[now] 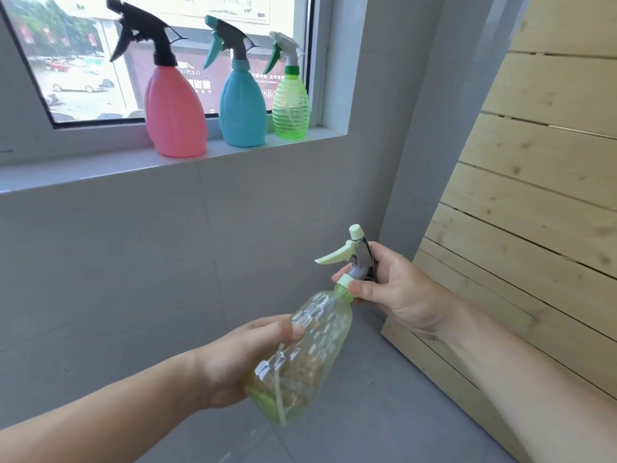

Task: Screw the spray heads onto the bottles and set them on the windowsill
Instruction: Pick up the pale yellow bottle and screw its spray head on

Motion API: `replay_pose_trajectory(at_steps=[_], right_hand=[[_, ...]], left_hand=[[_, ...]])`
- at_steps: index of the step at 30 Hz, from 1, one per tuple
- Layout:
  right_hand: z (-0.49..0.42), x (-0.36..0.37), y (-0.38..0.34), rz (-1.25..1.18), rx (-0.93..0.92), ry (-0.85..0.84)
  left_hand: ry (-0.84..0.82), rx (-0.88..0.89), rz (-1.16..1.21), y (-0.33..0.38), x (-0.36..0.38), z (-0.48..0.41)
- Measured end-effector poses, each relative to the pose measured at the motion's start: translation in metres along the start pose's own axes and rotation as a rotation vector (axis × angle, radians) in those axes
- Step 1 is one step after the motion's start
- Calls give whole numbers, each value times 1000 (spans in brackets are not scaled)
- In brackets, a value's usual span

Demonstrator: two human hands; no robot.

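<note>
My left hand (243, 359) grips the lower body of a clear pale-green bottle (310, 342), held tilted in mid-air with its neck up and to the right. My right hand (397, 289) is closed around the grey and pale-green spray head (354, 259) sitting on the bottle's neck, thumb on the collar. A dip tube runs inside the bottle. On the windowsill (100, 168) stand three bottles with spray heads on: a pink one (175, 111) with a black head, a blue one (243, 108) with a teal head, and a ribbed green one (289, 105) with a white head.
The window frame (329, 61) closes the sill just right of the green bottle; bare sill stretches left of the pink bottle. A slatted wooden panel (534, 195) leans at the right. Grey wall and grey floor (367, 412) lie below.
</note>
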State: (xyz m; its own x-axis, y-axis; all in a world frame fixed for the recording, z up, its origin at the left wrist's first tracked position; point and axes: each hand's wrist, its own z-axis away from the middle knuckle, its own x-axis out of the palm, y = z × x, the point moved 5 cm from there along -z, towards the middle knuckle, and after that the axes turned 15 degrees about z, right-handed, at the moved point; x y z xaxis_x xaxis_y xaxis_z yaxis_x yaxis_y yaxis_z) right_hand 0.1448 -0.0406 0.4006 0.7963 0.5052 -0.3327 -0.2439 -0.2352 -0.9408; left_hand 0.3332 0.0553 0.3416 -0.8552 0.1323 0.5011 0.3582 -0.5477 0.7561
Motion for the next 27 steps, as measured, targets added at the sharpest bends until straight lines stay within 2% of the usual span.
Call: replay_pose_trajectory(at_steps=[4, 10, 16, 18, 23, 27], right_hand=[[0, -1, 1, -12, -13, -9], [0, 0, -3, -158, 29, -96], [-5, 10, 8, 92, 135, 101], [-5, 10, 8, 136, 135, 121], [-5, 6, 5, -55, 122, 79], [-9, 8, 5, 2, 103, 195]], left_hand=[[-21, 10, -1, 2, 2, -1], [-28, -92, 72, -10, -1, -1], [38, 107, -142, 5, 2, -3], [49, 142, -198, 9, 2, -2], [128, 227, -359, 18, 2, -3], [230, 378, -537, 20, 2, -2]])
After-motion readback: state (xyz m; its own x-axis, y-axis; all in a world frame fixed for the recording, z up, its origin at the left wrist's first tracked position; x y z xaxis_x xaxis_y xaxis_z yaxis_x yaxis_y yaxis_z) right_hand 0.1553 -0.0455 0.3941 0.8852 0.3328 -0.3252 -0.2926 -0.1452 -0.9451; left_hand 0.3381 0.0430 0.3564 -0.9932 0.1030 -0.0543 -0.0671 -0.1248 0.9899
